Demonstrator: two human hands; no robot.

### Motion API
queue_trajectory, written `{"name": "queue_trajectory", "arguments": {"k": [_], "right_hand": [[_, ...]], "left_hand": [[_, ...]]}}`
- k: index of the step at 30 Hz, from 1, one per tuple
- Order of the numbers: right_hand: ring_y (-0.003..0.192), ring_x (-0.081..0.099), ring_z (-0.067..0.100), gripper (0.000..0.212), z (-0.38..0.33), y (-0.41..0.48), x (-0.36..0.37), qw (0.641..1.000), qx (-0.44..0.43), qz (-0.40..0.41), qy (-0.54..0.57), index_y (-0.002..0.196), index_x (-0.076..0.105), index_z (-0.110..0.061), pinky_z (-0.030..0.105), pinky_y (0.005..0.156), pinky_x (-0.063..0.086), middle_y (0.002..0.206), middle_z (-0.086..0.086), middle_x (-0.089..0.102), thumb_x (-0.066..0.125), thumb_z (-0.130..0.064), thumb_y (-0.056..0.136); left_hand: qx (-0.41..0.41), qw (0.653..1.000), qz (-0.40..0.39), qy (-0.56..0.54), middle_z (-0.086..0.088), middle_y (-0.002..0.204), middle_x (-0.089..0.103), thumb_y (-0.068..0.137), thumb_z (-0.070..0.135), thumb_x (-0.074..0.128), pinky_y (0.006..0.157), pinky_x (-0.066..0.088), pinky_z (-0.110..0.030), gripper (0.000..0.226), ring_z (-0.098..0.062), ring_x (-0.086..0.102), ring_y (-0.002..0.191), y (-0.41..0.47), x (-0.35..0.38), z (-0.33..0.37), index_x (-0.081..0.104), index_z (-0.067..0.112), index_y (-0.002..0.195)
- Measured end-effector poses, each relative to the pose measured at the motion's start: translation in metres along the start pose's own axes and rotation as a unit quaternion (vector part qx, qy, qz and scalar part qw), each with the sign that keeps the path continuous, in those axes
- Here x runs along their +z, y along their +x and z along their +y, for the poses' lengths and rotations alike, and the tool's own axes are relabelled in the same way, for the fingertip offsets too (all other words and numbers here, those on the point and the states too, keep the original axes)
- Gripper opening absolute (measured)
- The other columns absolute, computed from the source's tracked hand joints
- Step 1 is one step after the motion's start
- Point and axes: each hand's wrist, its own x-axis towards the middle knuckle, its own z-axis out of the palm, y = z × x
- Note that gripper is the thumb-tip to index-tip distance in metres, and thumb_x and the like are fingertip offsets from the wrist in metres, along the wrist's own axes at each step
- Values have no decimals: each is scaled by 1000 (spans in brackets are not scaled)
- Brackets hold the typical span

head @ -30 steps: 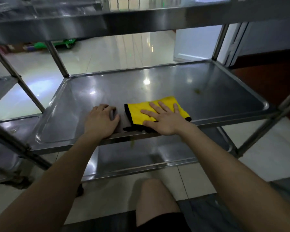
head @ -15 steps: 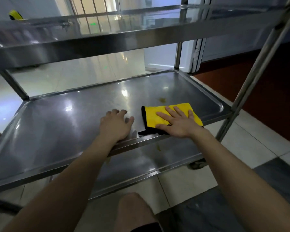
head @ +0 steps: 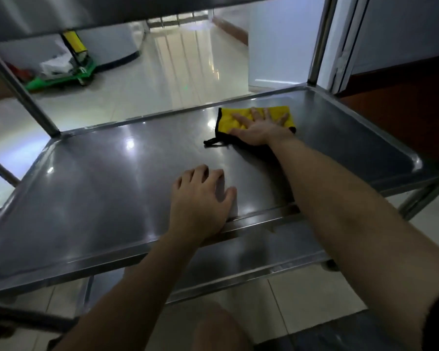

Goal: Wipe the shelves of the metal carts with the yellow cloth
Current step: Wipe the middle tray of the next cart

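Observation:
The middle shelf (head: 107, 188) of a steel cart fills the view. A yellow cloth (head: 230, 120) with black edging lies flat near the shelf's far right corner. My right hand (head: 261, 127) presses on the cloth with straight, spread fingers. My left hand (head: 200, 198) rests palm-down on the bare metal by the shelf's front rim, fingers relaxed and holding nothing. Part of the cloth is hidden under my right hand.
The cart's top shelf (head: 91, 11) hangs overhead and a lower shelf (head: 238, 269) shows under the front rim. Upright posts (head: 319, 39) stand at the corners. A green dolly (head: 61, 77) with clutter sits on the tiled floor beyond. My knee (head: 221, 328) is below.
My right hand has pushed the cloth from the front edge toward the shelf's far right corner. My left hand stays planted near the front rim. The view has shifted closer.

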Motion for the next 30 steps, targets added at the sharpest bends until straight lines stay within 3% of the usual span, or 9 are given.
{"name": "queue_trajectory", "arguments": {"k": [7,16,21,26,30], "right_hand": [[165,-16,31,74,-18,-2,3,1000,-21,-14,-10,163,4,-62,82,115,-14,180,-7,-11,22,-85,96],[165,-14,24,82,28,-167,49,999,-40,7,-18,158,0,-69,78,119,-14,178,-16,-12,4,-94,80],[165,-12,19,67,40,-195,39,998,-63,1,-17,162,7,-64,71,124,-13,178,-18,-11,24,-81,100],[166,-7,17,69,101,-202,22,999,-38,-5,-13,164,12,-61,67,127,-9,178,-19,-6,31,-81,100],[165,-8,16,70,179,-196,3,1000,20,-11,-6,163,12,-63,69,127,-8,178,-20,-5,33,-82,99]], "left_hand": [[-20,1000,10,10,0,151,57,101,68,41,111,36,-43,58,-26,50,138,1,1,2,60,33,144],[-32,999,-21,11,-1,149,59,101,59,53,112,36,-44,47,-30,50,138,-1,-14,12,63,33,140],[-28,999,-31,0,-3,153,56,103,60,53,115,34,-48,48,-33,48,141,0,-15,9,61,36,143],[-16,998,-64,17,-4,161,49,103,74,36,119,35,-57,60,-35,45,146,6,-11,0,50,40,151],[-14,997,-68,28,-3,161,50,104,73,36,118,36,-56,61,-35,45,145,6,-13,3,50,39,152]]}}
